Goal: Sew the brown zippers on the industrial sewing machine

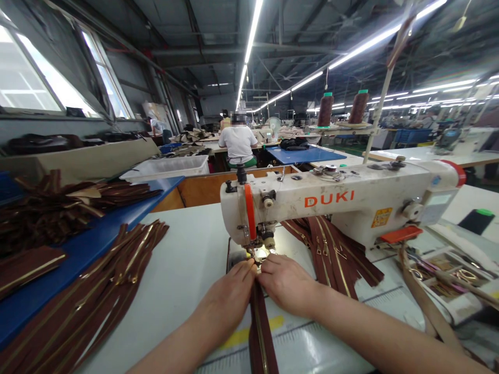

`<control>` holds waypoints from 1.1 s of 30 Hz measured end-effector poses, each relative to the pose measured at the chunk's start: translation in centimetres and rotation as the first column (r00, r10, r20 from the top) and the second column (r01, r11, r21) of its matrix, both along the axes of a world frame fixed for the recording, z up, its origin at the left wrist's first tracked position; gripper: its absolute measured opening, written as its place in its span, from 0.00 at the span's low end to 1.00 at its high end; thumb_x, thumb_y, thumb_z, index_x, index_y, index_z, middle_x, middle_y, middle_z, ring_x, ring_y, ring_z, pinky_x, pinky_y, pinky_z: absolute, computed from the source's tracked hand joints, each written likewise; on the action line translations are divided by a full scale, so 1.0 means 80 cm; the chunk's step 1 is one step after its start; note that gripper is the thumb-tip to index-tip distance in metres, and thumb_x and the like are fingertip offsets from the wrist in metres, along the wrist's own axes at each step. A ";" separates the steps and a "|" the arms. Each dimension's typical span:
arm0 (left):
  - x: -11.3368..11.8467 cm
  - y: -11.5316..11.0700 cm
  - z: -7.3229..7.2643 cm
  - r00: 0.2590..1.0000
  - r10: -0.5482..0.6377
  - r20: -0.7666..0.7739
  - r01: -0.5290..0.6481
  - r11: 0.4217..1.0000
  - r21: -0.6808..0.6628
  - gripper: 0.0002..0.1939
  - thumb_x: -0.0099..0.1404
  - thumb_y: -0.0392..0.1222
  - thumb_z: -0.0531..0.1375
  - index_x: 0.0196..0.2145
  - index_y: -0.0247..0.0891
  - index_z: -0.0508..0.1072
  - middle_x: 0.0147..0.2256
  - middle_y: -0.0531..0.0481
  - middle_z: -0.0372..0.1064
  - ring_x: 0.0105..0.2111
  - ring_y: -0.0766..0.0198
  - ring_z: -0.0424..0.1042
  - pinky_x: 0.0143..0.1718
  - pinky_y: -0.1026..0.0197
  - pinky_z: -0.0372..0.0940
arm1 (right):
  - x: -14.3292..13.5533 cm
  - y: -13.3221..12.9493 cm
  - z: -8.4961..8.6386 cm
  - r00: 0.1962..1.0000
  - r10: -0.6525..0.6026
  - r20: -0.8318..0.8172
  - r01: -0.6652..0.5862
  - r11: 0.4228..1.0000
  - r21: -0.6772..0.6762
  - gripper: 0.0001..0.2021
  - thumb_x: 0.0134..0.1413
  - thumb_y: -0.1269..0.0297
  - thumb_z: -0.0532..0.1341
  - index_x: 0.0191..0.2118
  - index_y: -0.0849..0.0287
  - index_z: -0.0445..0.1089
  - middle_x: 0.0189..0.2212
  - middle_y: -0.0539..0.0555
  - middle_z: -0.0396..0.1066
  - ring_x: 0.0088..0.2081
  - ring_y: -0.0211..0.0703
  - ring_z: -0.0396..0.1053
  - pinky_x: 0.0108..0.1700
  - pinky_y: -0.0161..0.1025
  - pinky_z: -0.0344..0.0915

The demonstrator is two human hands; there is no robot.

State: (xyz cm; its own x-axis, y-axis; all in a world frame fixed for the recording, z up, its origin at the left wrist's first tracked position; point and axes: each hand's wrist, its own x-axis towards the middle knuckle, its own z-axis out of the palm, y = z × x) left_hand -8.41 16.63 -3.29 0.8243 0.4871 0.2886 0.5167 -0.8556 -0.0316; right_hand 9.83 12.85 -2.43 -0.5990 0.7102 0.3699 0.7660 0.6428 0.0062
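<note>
Just in front of the needle of a white sewing machine [288, 200], both hands meet on a brown zipper strip [262, 332] with gold teeth. My left hand [233, 291] has its fingers pressed together on the strip's far end, left of the needle. Close beside it, my right hand [286, 284] is closed on the same end from the right. The strip runs from under the fingers toward the table's near edge. The fingertips and the strip's far end are partly hidden at the lit presser foot.
Brown zipper strips [117, 280] lie at the left, with more piled on a blue table [74, 259]. Other zippers [331, 249] lie behind the machine's needle area. A parts tray [456, 311] stands at the right. Ahead sits a person in a white shirt [237, 143].
</note>
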 end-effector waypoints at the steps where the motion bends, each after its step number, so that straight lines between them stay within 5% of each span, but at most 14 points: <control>1: 0.001 0.000 0.001 1.000 -0.003 0.003 0.003 1.000 0.001 0.18 0.63 0.26 0.48 0.49 0.30 0.65 0.49 0.37 0.69 0.51 0.55 0.67 0.52 0.49 0.65 | 0.000 0.000 0.000 1.000 -0.003 -0.009 0.003 1.000 -0.002 0.06 0.58 0.71 0.56 0.33 0.62 0.69 0.33 0.54 0.70 0.38 0.45 0.63 0.43 0.40 0.62; 17: -0.002 0.000 0.001 1.000 -0.003 0.016 0.001 0.992 0.125 0.17 0.65 0.30 0.46 0.48 0.30 0.67 0.46 0.38 0.72 0.48 0.55 0.71 0.48 0.52 0.69 | -0.001 -0.004 -0.005 0.996 -0.040 -0.081 0.039 0.999 -0.006 0.06 0.59 0.70 0.55 0.34 0.62 0.70 0.32 0.54 0.69 0.37 0.44 0.61 0.40 0.41 0.61; 33: -0.004 -0.009 -0.001 0.988 0.061 0.143 -0.054 0.997 -0.051 0.15 0.64 0.29 0.49 0.47 0.35 0.67 0.45 0.40 0.68 0.46 0.55 0.69 0.48 0.50 0.69 | -0.001 -0.008 -0.002 0.996 -0.055 -0.075 0.052 0.998 -0.038 0.07 0.60 0.70 0.54 0.35 0.61 0.69 0.32 0.54 0.69 0.37 0.44 0.61 0.41 0.41 0.61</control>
